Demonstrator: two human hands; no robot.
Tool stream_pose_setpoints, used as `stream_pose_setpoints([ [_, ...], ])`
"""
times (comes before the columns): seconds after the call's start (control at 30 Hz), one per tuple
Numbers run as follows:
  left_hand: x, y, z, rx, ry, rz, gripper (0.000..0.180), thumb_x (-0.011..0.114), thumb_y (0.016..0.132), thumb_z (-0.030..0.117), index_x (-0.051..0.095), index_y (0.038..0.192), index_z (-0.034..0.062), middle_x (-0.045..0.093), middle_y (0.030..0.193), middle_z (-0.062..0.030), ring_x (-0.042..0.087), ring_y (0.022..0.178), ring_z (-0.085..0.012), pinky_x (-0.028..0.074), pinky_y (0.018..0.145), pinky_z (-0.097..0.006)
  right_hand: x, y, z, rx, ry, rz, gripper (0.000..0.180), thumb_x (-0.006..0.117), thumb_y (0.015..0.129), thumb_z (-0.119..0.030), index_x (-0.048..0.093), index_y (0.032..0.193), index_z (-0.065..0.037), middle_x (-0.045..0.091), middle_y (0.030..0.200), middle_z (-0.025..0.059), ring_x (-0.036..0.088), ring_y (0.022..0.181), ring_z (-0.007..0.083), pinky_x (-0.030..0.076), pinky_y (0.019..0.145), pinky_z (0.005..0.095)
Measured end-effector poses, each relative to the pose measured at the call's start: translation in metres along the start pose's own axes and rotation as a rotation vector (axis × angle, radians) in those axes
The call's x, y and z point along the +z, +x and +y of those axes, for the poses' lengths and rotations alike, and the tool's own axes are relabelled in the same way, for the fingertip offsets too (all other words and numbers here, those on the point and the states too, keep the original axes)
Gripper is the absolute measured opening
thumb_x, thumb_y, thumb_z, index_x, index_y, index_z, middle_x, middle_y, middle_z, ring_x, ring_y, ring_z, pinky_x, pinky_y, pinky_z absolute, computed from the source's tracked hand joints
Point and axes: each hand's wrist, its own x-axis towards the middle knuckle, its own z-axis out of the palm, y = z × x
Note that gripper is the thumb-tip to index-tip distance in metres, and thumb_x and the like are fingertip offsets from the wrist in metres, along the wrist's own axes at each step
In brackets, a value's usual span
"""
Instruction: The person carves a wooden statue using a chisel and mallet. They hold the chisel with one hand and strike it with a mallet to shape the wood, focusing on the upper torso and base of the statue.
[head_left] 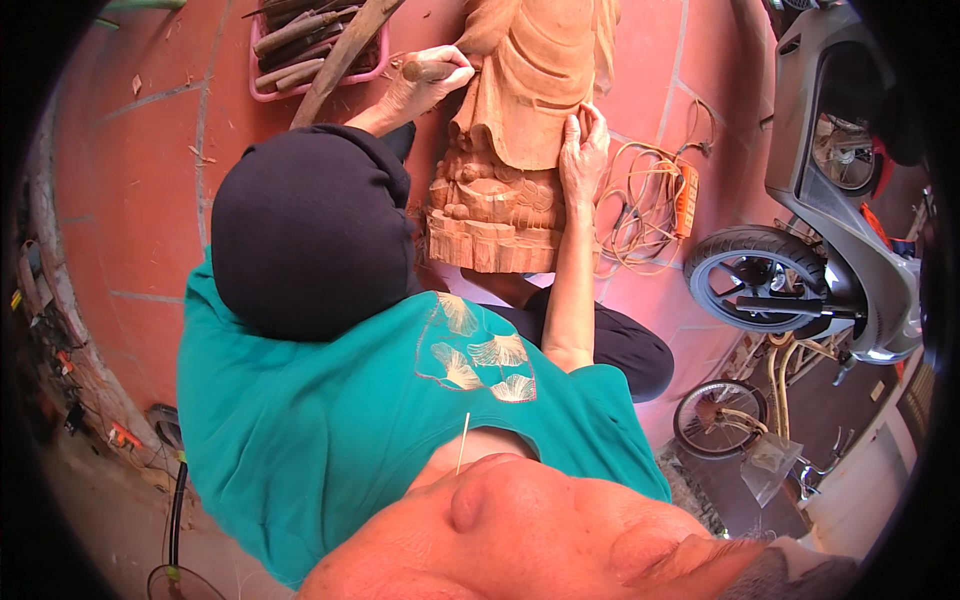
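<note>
A carved wooden statue [525, 95] with draped robe folds lies before me, its ornate base nearest my body and its top cut off by the picture's edge. My left hand [425, 92] is closed round a thick round wooden handle [428, 70], at the statue's left side. The working end of that tool is hidden, so its kind does not show. My right hand [584, 158] holds the statue's right edge, thumb toward its front and fingers bent along the side. Part of my left forearm is hidden behind my dark-clothed knee [310, 230].
Left of the statue, a pink basket [384, 50] holds several wooden-handled tools, with a long wooden piece [345, 62] across it. At right lie a tangled cable [640, 200] and an orange power strip [686, 200]. Beyond stand a motorbike [820, 200] and a bicycle wheel [720, 418]. Shavings dot the red tiles.
</note>
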Motion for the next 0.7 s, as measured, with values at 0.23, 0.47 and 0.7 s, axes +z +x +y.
stream_pose_setpoints([
  [0.23, -0.02, -0.009, 0.011, -0.059, -0.058, -0.203, 0.016, 0.07, 0.097, 0.018, 0.071, 0.09, 0.0035, 0.07, 0.075, 0.0009, 0.06, 0.063, -0.0056, 0.05, 0.058, -0.025, -0.005, -0.002, -0.012, 0.044, -0.067, -0.013, 0.032, 0.068, 0.099, -0.019, 0.061, 0.128, -0.005, 0.066, 0.126, 0.0162, 0.059, 0.12, 0.0353, 0.045, 0.103, 0.0445],
  [0.47, -0.006, 0.003, -0.014, 0.045, -0.123, -0.039, 0.015, 0.069, 0.096, 0.013, 0.069, 0.086, 0.0012, 0.069, 0.079, -0.002, 0.065, 0.074, -0.0088, 0.051, 0.064, -0.027, -0.006, -0.002, -0.006, 0.036, -0.046, -0.027, 0.033, 0.067, 0.1, -0.019, 0.06, 0.13, -0.006, 0.065, 0.128, 0.0168, 0.057, 0.122, 0.0354, 0.044, 0.105, 0.0448],
  [0.7, -0.005, -0.019, -0.002, 0.386, 0.116, -0.067, 0.012, 0.07, 0.091, 0.003, 0.065, 0.082, -0.0039, 0.067, 0.085, -0.0085, 0.068, 0.074, -0.0198, 0.054, 0.065, -0.031, -0.002, -0.003, 0.005, 0.034, -0.008, -0.029, 0.034, 0.067, 0.1, -0.019, 0.06, 0.131, -0.006, 0.065, 0.13, 0.0167, 0.057, 0.123, 0.0356, 0.044, 0.105, 0.0449],
])
